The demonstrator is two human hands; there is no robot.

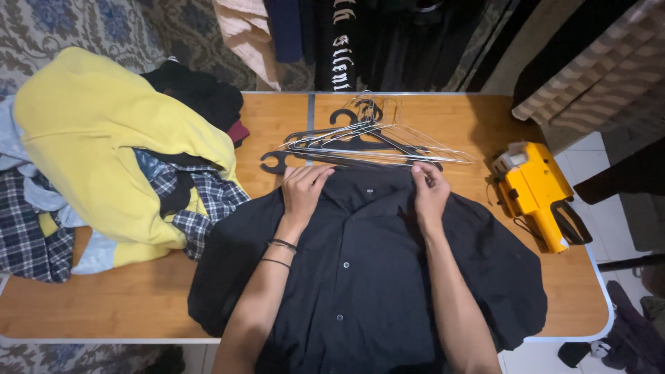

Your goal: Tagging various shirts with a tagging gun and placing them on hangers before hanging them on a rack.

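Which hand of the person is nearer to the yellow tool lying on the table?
The right hand. It rests on the collar of the black shirt, just left of the yellow tool. The left hand holds the collar's other side, farther away.

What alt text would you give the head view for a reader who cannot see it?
Both hands, left hand and right hand, grip the collar of a black button-up shirt spread on a wooden table. Behind the collar lies a stack of hangers, with a clothes pile to the left and a yellow price gun to the right.
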